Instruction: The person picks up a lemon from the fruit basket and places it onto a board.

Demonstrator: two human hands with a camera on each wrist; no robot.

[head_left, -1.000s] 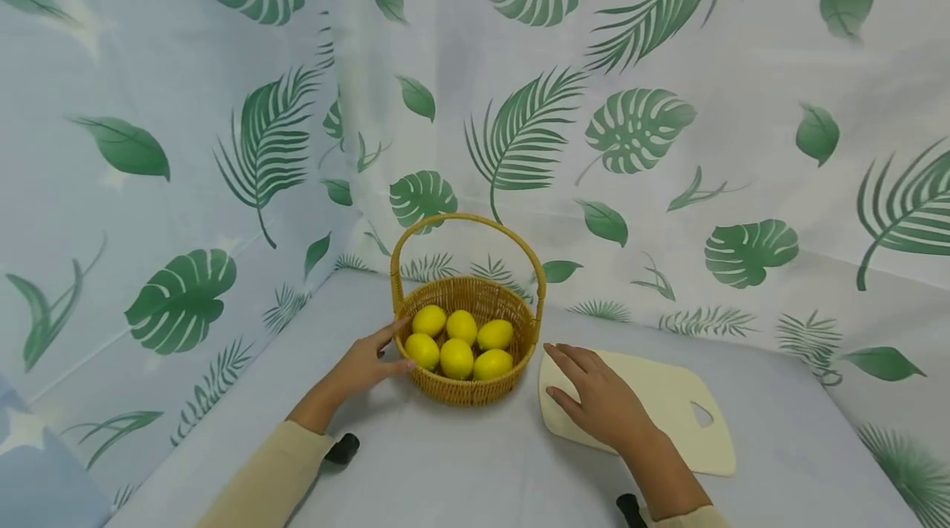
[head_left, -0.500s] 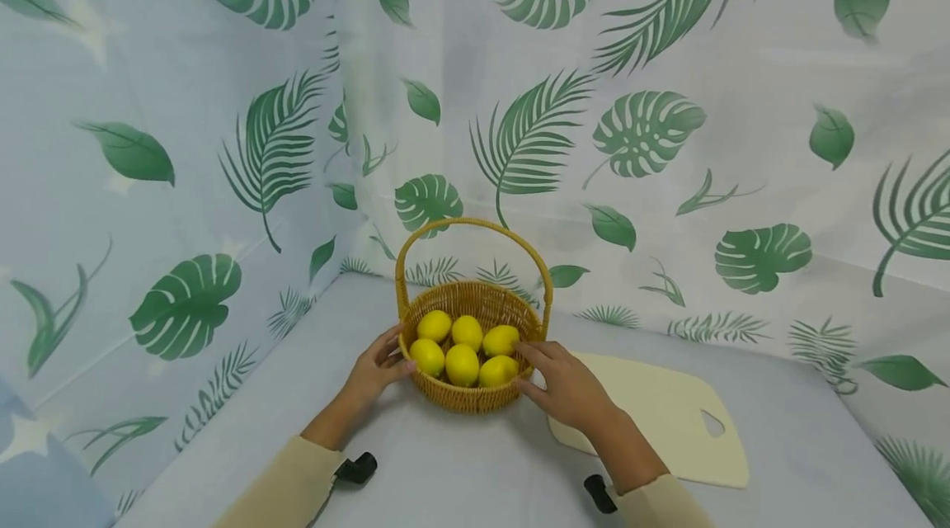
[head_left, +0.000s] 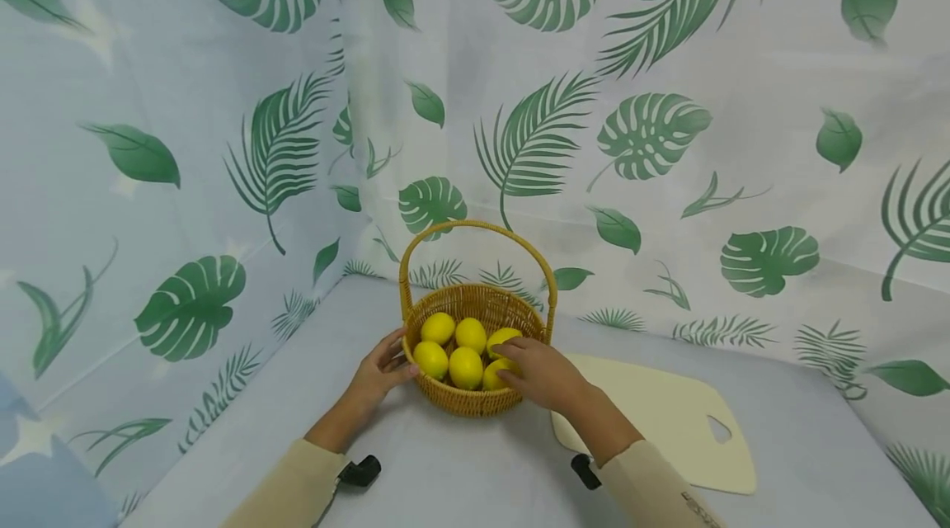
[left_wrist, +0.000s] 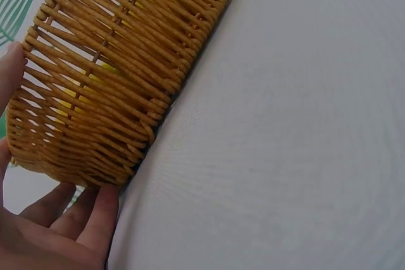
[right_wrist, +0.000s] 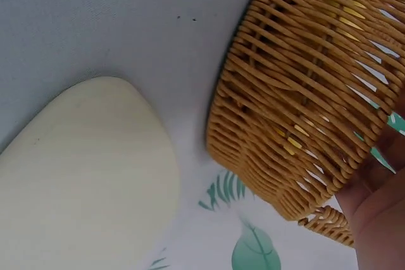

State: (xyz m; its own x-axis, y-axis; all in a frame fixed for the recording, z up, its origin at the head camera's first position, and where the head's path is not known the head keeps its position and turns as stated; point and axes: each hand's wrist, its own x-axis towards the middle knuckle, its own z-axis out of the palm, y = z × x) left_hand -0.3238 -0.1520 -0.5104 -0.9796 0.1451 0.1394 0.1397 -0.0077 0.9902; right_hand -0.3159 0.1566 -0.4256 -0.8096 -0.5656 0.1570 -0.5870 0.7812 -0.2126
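Note:
A wicker basket (head_left: pixel 475 404) with a tall hoop handle holds several yellow lemons (head_left: pixel 465 367). My left hand (head_left: pixel 374 379) holds the basket's left side, thumb at the near rim and fingers round the outer wall. In the left wrist view, the left hand's fingers (left_wrist: pixel 101 216) touch the wicker wall. Over the right rim reaches my right hand (head_left: pixel 545 375), thumb and fingers spread apart at the lower right lemon (head_left: pixel 493 376). Its fingertips overlap the upper right lemon (head_left: pixel 502 337). In the right wrist view the wicker hides the right hand's fingertips.
A cream cutting board (head_left: pixel 668 412) with a cut-out grip lies right of the basket, partly under the right forearm. Leaf-printed cloth walls (head_left: pixel 668 264) stand behind and to the left of the pale tabletop (head_left: pixel 445 470).
My right hand has moved left from above the cutting board into the basket, over the right lemons. The left hand stays at the basket's left side. The view has shifted slightly.

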